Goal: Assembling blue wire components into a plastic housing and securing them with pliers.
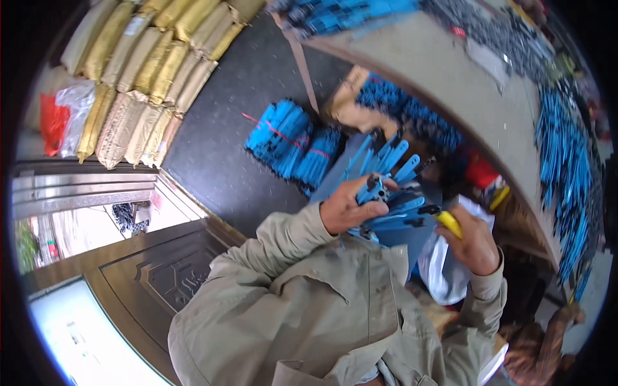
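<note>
My left hand is closed around several long blue strips with dark ends, one blue strip standing up by its thumb. To the right, my right hand grips a yellow-handled tool. A short black end of that tool points toward the left hand, and its exact kind is too blurred to tell. More blue strips fan out beyond and beside the left hand, over a blue surface at my lap. A white plastic bag hangs below the right hand.
Bundles of blue strips tied with red string lie on the dark floor. A bench curves along the right, carrying blue strips. Stacked sacks stand at far left, near a dark door. Another person is at lower right.
</note>
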Motion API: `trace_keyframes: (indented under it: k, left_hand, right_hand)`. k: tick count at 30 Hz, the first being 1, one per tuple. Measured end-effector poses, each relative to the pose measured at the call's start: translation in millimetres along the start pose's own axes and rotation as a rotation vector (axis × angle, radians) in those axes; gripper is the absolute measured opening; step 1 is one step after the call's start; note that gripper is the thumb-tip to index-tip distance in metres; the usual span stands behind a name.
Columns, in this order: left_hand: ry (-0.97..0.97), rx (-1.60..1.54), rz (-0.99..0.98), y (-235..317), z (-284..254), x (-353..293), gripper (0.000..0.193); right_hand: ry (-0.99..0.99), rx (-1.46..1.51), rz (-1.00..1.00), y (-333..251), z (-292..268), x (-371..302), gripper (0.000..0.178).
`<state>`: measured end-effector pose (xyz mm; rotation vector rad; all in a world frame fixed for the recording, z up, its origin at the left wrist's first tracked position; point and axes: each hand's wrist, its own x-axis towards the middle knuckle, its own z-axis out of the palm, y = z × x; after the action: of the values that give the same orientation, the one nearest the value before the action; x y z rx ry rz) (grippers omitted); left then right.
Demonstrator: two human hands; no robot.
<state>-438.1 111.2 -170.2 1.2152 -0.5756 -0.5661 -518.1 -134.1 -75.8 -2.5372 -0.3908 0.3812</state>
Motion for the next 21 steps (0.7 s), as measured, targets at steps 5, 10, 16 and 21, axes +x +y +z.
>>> trace_keyframes:
  k: [5, 10, 16, 21]
  left_hand:
    - [0.193, 0.13, -0.009, -32, -9, -1, 0.032]
    - [0.284, 0.288, 0.07, -16, -14, 15, 0.031]
    - [0.344, 0.345, 0.261, 45, -24, 76, 0.024]
    - [0.359, 0.417, 0.365, 92, -8, 146, 0.027]
  right_hand:
    - [0.564, -0.51, 0.218, 84, -38, 28, 0.03]
    - [0.639, -0.758, 0.444, 152, -63, 51, 0.035]
    - [0.73, -0.287, -0.046, 105, -10, 76, 0.084]
    - [0.658, 0.594, -0.117, 15, 55, 122, 0.093]
